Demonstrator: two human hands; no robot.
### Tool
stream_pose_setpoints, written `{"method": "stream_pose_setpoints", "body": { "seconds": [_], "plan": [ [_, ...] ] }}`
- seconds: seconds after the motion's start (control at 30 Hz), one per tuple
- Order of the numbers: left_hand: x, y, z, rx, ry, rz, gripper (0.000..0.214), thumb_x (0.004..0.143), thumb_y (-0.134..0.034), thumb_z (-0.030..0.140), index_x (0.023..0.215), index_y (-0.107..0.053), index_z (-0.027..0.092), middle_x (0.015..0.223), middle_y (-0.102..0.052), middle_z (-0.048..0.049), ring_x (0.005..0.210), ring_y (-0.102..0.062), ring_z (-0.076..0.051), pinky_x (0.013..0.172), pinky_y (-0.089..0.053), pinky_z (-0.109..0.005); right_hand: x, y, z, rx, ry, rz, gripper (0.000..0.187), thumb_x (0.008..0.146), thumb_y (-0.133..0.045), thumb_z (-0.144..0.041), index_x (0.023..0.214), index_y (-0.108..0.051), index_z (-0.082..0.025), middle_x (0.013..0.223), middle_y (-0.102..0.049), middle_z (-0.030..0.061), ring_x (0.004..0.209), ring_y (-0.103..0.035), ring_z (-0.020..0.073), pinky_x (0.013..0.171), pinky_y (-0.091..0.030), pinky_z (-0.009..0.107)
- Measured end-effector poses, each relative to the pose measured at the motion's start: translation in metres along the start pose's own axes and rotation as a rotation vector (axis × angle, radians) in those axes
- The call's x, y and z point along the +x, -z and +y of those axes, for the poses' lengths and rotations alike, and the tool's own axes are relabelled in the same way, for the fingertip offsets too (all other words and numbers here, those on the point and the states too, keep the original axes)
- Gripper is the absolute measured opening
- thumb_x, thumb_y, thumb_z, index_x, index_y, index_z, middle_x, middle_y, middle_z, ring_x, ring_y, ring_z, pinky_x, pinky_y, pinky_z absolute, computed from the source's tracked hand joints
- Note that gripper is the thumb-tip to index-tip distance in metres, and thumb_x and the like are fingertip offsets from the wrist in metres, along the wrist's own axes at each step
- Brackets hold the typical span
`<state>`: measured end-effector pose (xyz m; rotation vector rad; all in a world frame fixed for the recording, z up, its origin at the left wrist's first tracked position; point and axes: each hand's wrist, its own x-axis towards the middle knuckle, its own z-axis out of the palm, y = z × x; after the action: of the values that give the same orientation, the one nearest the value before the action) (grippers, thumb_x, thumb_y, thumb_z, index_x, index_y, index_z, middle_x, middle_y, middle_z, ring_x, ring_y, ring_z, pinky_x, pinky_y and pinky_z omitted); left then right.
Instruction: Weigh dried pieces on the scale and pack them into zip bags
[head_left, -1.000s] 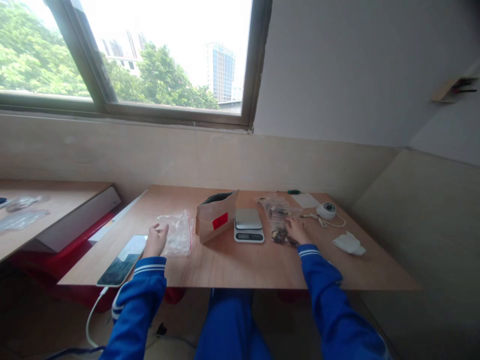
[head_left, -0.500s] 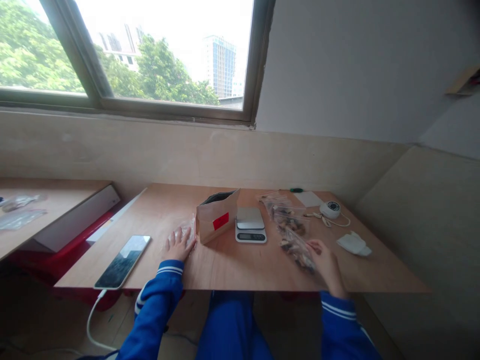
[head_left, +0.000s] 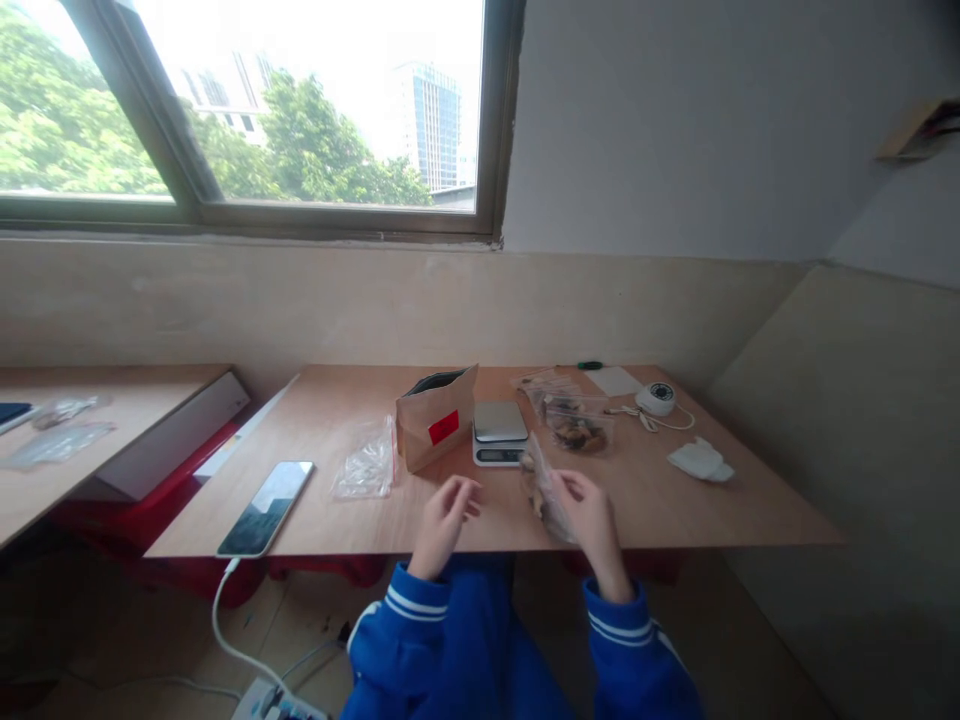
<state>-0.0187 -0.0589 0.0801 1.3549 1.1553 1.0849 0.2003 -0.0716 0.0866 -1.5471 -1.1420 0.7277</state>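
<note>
My right hand (head_left: 589,510) pinches the upper edge of a clear zip bag (head_left: 536,490) of brown and dark dried pieces, holding it tilted at the front of the table. My left hand (head_left: 446,520) hovers nearby with loosely curled fingers slightly apart and nothing in them. Behind the hands is a white kitchen scale (head_left: 499,455) with a metal plate; the bag covers part of its right front corner. To the scale's left stands an open brown paper pouch (head_left: 420,430) with a red label. More filled zip bags (head_left: 577,425) lie to the right.
A stack of flat clear bags (head_left: 365,465) lies left of the pouch. Farther left is a phone (head_left: 266,510) on a white cable. At the right are a white camera (head_left: 656,400) with a cord, a crumpled white tissue (head_left: 701,460), a paper sheet (head_left: 613,381) and a green-handled tool (head_left: 590,366).
My right hand has lifted the zip bag and brought it left toward the scale. My left hand has come off the stack of clear bags and moved right, in front of the pouch.
</note>
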Motion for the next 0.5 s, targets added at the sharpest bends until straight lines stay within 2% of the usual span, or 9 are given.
{"method": "stream_pose_setpoints", "body": {
  "seconds": [0.03, 0.07, 0.1, 0.17, 0.23, 0.33, 0.5],
  "plan": [
    [-0.005, -0.017, 0.005, -0.046, 0.017, -0.109, 0.040, 0.086, -0.042, 0.052, 0.088, -0.059, 0.016, 0.079, -0.066, -0.0050, 0.067, -0.062, -0.014, 0.059, -0.044, -0.024, -0.005, -0.011, -0.007, 0.032, 0.015, -0.043, 0.039, 0.075, -0.058, -0.053, 0.081, -0.067, -0.015, 0.080, -0.073, 0.0129, 0.077, -0.070, 0.0269, 0.069, -0.054, 0.033],
    [-0.007, -0.031, 0.008, -0.086, 0.026, -0.162, 0.041, 0.087, -0.041, 0.053, 0.089, -0.059, 0.016, 0.078, -0.065, -0.0044, 0.066, -0.061, -0.013, 0.058, -0.043, -0.023, -0.011, -0.020, -0.013, 0.051, 0.039, -0.085, 0.038, 0.076, -0.058, -0.051, 0.081, -0.068, -0.015, 0.080, -0.073, 0.0122, 0.076, -0.070, 0.0260, 0.069, -0.055, 0.033],
    [-0.009, -0.041, 0.009, -0.110, 0.018, -0.168, 0.041, 0.086, -0.043, 0.054, 0.087, -0.058, 0.016, 0.076, -0.064, -0.0031, 0.065, -0.059, -0.013, 0.058, -0.043, -0.023, -0.017, -0.028, -0.019, 0.053, 0.065, -0.118, 0.036, 0.077, -0.058, -0.050, 0.081, -0.068, -0.015, 0.080, -0.073, 0.0115, 0.075, -0.070, 0.0252, 0.069, -0.055, 0.033],
    [-0.008, -0.050, 0.004, -0.123, -0.005, -0.101, 0.039, 0.084, -0.048, 0.054, 0.079, -0.055, 0.016, 0.068, -0.058, 0.0001, 0.063, -0.057, -0.012, 0.059, -0.043, -0.023, -0.029, -0.040, -0.026, 0.022, 0.104, -0.159, 0.033, 0.079, -0.057, -0.046, 0.080, -0.068, -0.016, 0.078, -0.073, 0.0099, 0.073, -0.069, 0.0239, 0.067, -0.054, 0.031],
    [-0.007, -0.050, -0.004, -0.108, -0.021, -0.022, 0.038, 0.083, -0.049, 0.054, 0.075, -0.052, 0.017, 0.063, -0.054, 0.0021, 0.061, -0.055, -0.012, 0.059, -0.043, -0.023, -0.036, -0.046, -0.029, 0.000, 0.123, -0.182, 0.031, 0.082, -0.055, -0.045, 0.080, -0.069, -0.017, 0.077, -0.073, 0.0088, 0.071, -0.069, 0.0232, 0.065, -0.054, 0.031],
    [-0.007, -0.042, -0.014, -0.069, -0.030, 0.018, 0.038, 0.085, -0.045, 0.055, 0.076, -0.053, 0.018, 0.063, -0.054, 0.0016, 0.061, -0.056, -0.013, 0.058, -0.044, -0.025, -0.040, -0.050, -0.027, 0.021, 0.130, -0.208, 0.030, 0.081, -0.057, -0.045, 0.080, -0.068, -0.017, 0.076, -0.072, 0.0082, 0.071, -0.069, 0.0232, 0.065, -0.055, 0.031],
    [-0.011, -0.032, -0.011, 0.026, -0.152, 0.038, 0.036, 0.087, -0.044, 0.050, 0.070, -0.054, 0.020, 0.060, -0.055, -0.0003, 0.058, -0.053, -0.014, 0.058, -0.042, -0.026, -0.037, -0.057, -0.025, 0.020, 0.142, -0.218, 0.021, 0.080, -0.058, -0.039, 0.074, -0.064, -0.020, 0.070, -0.071, 0.0051, 0.067, -0.068, 0.0223, 0.063, -0.054, 0.031]
  ]
}}
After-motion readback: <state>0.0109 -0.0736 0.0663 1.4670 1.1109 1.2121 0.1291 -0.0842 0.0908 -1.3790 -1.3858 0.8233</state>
